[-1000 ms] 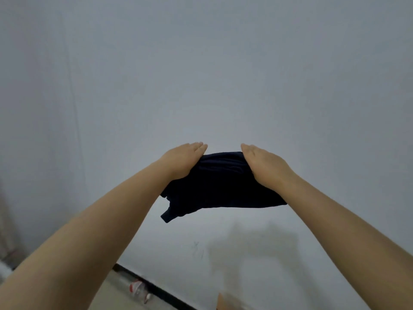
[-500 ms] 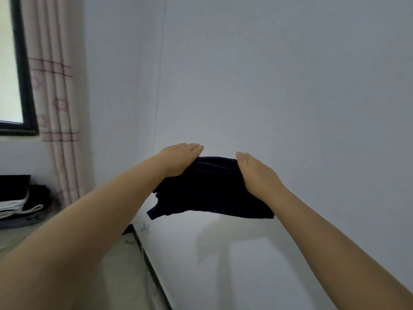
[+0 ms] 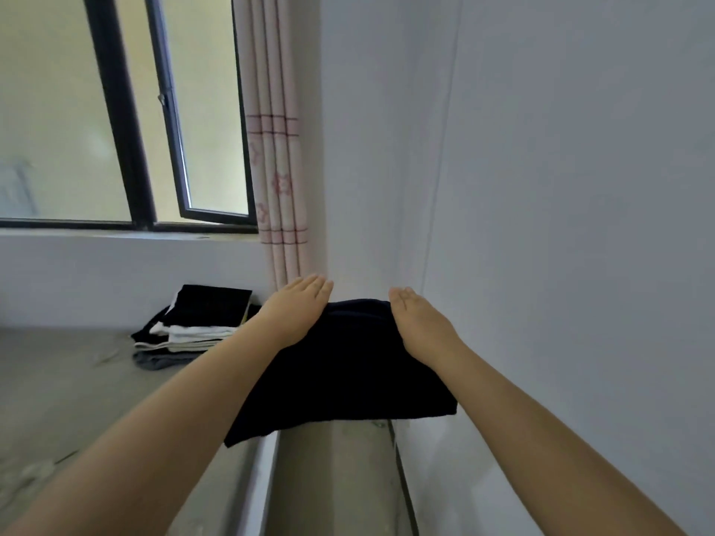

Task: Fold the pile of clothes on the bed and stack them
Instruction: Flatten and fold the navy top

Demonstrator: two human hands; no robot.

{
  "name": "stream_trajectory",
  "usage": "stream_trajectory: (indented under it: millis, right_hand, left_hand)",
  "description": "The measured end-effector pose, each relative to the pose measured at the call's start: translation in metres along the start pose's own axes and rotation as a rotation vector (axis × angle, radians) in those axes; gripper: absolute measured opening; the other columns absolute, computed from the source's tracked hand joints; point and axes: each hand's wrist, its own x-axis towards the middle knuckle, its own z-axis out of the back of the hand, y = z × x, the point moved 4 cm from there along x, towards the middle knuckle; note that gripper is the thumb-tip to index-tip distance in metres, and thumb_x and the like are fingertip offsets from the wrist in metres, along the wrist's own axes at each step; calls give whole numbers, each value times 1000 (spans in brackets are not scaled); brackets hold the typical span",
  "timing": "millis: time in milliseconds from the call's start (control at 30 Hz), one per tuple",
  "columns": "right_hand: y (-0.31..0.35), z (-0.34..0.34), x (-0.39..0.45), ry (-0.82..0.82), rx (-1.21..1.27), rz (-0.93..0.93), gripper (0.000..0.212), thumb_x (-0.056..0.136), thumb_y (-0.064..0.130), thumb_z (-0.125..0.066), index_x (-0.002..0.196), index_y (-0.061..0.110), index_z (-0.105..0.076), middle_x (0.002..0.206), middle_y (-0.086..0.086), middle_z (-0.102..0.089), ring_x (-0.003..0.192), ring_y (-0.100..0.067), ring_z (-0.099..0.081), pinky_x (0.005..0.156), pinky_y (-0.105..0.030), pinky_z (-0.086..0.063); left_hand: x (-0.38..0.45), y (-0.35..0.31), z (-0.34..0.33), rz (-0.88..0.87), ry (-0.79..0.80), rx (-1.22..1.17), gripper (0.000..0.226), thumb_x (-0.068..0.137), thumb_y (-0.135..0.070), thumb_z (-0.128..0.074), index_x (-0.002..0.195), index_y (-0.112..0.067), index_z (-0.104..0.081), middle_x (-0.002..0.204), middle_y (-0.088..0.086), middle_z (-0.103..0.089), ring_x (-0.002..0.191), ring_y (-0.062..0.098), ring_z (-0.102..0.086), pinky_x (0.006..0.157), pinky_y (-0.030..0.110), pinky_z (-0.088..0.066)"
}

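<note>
A: Dark navy cloth, a folded garment [image 3: 348, 365], hangs in the air between the two hands, out in front of the person and clear of the bed [image 3: 69, 400].

B: How is the grip?

A: The left hand [image 3: 298, 313] lies over the garment's upper left edge, the right hand [image 3: 419, 328] over its upper right edge. Both show straight fingers laid across the top of the fold; the thumbs are hidden beneath the cloth, so I cannot tell whether they pinch it from below. The garment sags under the hands, and its lower left corner droops lowest.

B: What lies to the left of the grip?

A: A stack of folded clothes [image 3: 197, 326] on the bed, near the left hand and a little beyond it. A black piece is on top, white ones under it, grey at the bottom.

B: And past the hands?

A: A pale curtain [image 3: 276, 156] with a red pattern hangs just above the left hand. A black-framed window [image 3: 127, 121] is further left, with one pane ajar. A plain white wall [image 3: 561, 187] stands on the right-hand side.
</note>
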Motion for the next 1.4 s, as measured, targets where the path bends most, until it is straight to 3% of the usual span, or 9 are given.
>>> stream_trajectory:
  millis: [467, 900, 1000, 1067, 1200, 1267, 1300, 1333, 1400]
  right_hand:
    - [54, -144, 343, 29, 199, 405, 58, 94, -7, -28, 144, -5, 1, 153, -21, -4, 143, -29, -5, 115, -31, -4]
    - [188, -303, 643, 309, 262, 510, 59, 90, -8, -33, 144, -4, -9, 152, -19, -14, 142, -25, -15, 112, -28, -17]
    - [215, -316, 717, 261, 267, 500, 55, 90, -9, -32, 142, -4, -16, 149, -21, -21, 139, -27, -22, 110, -29, -22]
    - [231, -327, 757, 193, 253, 502, 58, 91, -8, -29, 144, -5, -6, 152, -22, -11, 142, -29, -13, 114, -30, -13]
    - [262, -387, 798, 158, 256, 548, 57, 93, -7, -27, 144, -6, -2, 152, -24, -5, 143, -32, -7, 116, -33, -5]
    - [282, -443, 794, 264, 281, 600, 55, 95, -3, -29, 144, -6, -4, 152, -24, -6, 143, -34, -8, 116, -35, -6]
    - [290, -474, 789, 352, 285, 610, 54, 98, 3, -30, 145, -4, -4, 153, -22, -7, 143, -33, -8, 116, -36, -8]
    - [295, -506, 782, 458, 257, 604, 54, 100, 12, -30, 146, 0, -4, 154, -18, -7, 143, -31, -8, 116, -37, -9]
    - [299, -559, 771, 640, 138, 603, 57, 101, 24, -29, 147, 8, -1, 156, -11, -1, 143, -28, -2, 115, -40, -10]
  left_hand:
    - [155, 201, -165, 447, 280, 62, 60, 97, -3, -29, 147, -4, 4, 155, 13, 3, 144, 23, 1, 117, 31, -2]
    - [276, 466, -406, 528, 375, -43, 59, 96, 0, -28, 147, -6, 2, 156, 12, -5, 144, 21, -7, 115, 28, -5]
    - [314, 533, -429, 538, 238, -46, 50, 94, -6, -21, 142, 4, -24, 147, 23, -28, 137, 33, -29, 113, 38, -19]
    - [334, 571, -446, 499, 119, -35, 49, 82, -7, -27, 118, 11, -55, 119, 31, -56, 111, 46, -55, 96, 52, -41]
    - [349, 608, -513, 557, 142, 78, 34, 71, -6, -47, 93, -1, -71, 94, 21, -70, 87, 39, -68, 72, 50, -53]
    - [343, 605, -563, 654, 309, -48, 45, 76, -2, -55, 121, -2, -58, 122, 26, -57, 113, 40, -55, 91, 50, -45]
    - [331, 597, -595, 763, 430, -115, 55, 86, -4, -51, 139, -8, -38, 141, 24, -38, 131, 37, -36, 105, 48, -32]
    - [318, 582, -625, 827, 567, -164, 62, 93, -8, -46, 147, -15, -17, 152, 18, -17, 141, 34, -16, 113, 45, -19]
    - [300, 548, -671, 858, 743, -306, 68, 97, -11, -41, 148, -24, 1, 156, 8, 0, 143, 29, 2, 115, 42, -8]
